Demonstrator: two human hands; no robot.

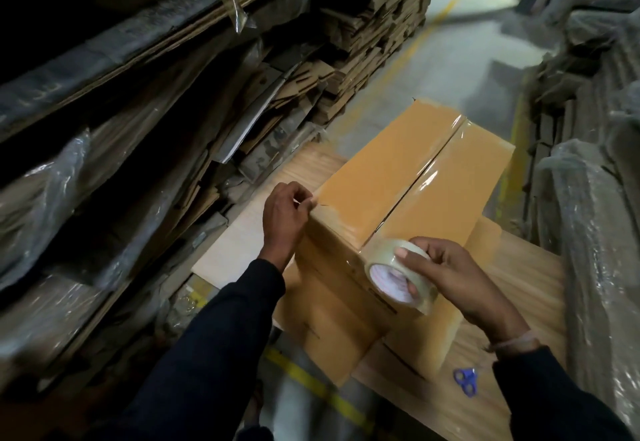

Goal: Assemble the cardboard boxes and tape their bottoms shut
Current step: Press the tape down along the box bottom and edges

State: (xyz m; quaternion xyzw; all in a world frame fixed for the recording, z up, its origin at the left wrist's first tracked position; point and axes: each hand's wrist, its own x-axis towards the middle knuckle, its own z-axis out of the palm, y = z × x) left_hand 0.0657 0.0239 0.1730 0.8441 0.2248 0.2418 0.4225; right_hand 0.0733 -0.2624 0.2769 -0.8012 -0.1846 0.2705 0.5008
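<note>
Head view:
Cardboard box (391, 177): lying bottom-up on the wooden table (519, 302), its flaps closed so the inside is hidden; clear tape is running along the centre seam and down the near end.
Right hand (446, 277): gripping the tape roll (398, 277), fingers curling round its rim, holding it against the box's near end.
Left hand (282, 213): fingers curling, pinching at the box's near left corner; what it is pinching is too small to tell.
Scissors (465, 381): blue-handled, lying on the table near the right sleeve.
Flattened cardboard (363, 24): stacked along the left.
</note>
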